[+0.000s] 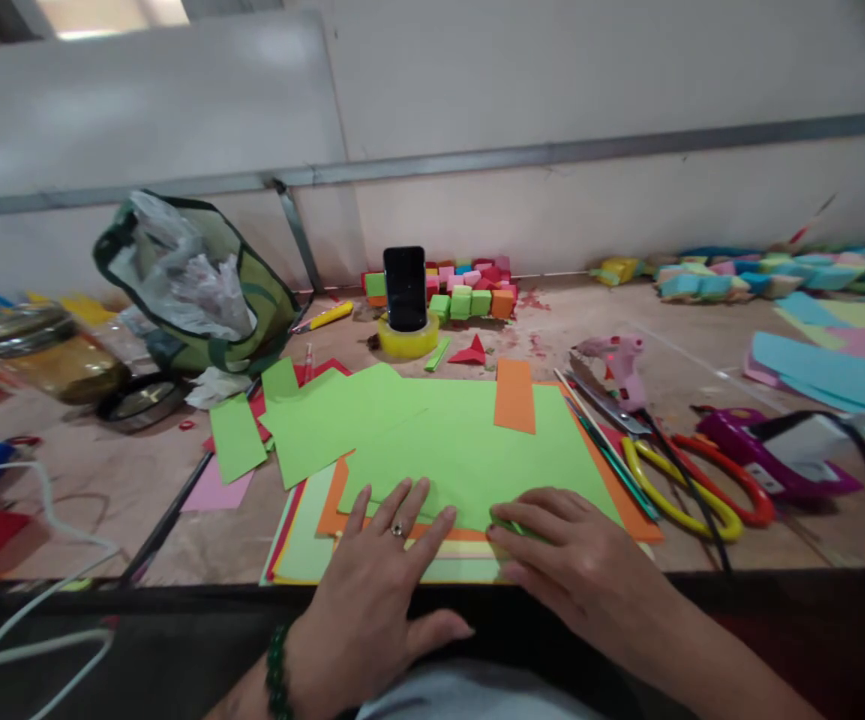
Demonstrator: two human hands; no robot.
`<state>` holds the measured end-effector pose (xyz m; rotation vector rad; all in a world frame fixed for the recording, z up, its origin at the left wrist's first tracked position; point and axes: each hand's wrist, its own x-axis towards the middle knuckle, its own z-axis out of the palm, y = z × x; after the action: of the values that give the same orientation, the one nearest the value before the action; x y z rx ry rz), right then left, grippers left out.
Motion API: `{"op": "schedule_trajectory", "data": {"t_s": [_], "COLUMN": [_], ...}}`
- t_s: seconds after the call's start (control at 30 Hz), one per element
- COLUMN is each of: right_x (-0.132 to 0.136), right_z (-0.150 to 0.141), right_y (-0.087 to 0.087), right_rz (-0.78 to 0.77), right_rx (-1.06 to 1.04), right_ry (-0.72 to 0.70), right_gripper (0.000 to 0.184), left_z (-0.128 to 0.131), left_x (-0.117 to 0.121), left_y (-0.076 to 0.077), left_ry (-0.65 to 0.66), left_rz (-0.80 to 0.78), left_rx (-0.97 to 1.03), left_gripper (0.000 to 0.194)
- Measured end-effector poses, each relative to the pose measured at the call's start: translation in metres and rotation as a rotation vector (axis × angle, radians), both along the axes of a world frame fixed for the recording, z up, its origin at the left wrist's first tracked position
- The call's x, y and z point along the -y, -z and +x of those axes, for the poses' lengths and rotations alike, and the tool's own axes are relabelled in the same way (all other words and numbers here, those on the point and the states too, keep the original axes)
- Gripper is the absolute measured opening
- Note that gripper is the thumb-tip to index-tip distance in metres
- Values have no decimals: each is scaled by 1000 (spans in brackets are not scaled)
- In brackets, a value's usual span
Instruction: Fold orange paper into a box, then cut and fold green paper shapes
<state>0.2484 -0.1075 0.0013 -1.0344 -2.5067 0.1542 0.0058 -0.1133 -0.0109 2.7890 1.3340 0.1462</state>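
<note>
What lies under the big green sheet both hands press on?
Under the green sheet, an orange sheet shows at the edges, then paler sheets below. Their middles are covered.

Green paper sheet (477, 450): large, light green, lying flat on the desk in the lower centre of the frame, long edge running left to right. It tops a stack of coloured sheets (312, 545); orange, yellow and red margins show at its near and left edges. Near edge appears to be folded over. Left hand (372, 590) flat, fingers spread on the near-left edge; right hand (567, 550) pressing the near edge just right of centre.
</note>
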Motion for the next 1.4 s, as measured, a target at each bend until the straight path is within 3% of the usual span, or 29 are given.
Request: {"op": "schedule_trajectory", "data": {"t_s": [0.17, 0.27, 0.37, 0.47, 0.57, 0.63, 0.73, 0.87, 0.93, 1.0, 1.03, 1.17, 1.2, 1.3, 1.4], "right_x": [5, 8, 1, -15, -29, -35, -38, -38, -37, -35, -35, -40, -42, -43, -37], "right_z": [13, 25, 26, 13, 0, -2, 0, 1, 1, 3, 4, 12, 12, 12, 10], "right_y": [6, 3, -1, -1, -1, -2, -3, -4, -9, -17, -22, -37, -37, -29, -10], "right_rz": [-5, -138, -265, -269, -302, -367, -466, -466, -412, -289, -194, 236, 295, 297, 163], "right_rx": [-54, -71, -68, -30, 52, 66, 40, -8, -105, -229, -273, -276, -250, -174, -156], "right_ry": [19, 48, 195, 431, 531, 515, 476, 412, 314, 197, 152, 129, 143, 117, 78], "right_gripper": [20, 20, 23, 26, 59, 64, 62, 29, 26, 18, 12, 14, 16, 45, 65], "left_z": [-35, -53, -54, -42, -31, -28, -29, -35, -39, -42, -43, -38, -35, -22, -14], "left_x": [3, 2, -7, -23, -38, -45, -53, -59, -59, -56, -54, -40, -36, -25, -17], "left_y": [9, 9, 3, -2, -6, -9, -13, -14, -15, -20, -24, -37, -38, -32, -19], "left_ry": [-71, -185, -321, -440, -511, -537, -548, -562, -566, -538, -492, -129, -73, -14, 53], "left_rz": [95, 173, 152, 105, 76, 31, -94, -204, -163, -97, -77, 29, 122, 386, 337], "left_rx": [5, 50, 160, 206, 132, 113, 152, 273, 404, 592, 681, 823, 784, 552, 384], "left_gripper": [69, 53, 37, 42, 70, 83, 81, 60, 69, 83, 80, 10, 11, 19, 20]}}
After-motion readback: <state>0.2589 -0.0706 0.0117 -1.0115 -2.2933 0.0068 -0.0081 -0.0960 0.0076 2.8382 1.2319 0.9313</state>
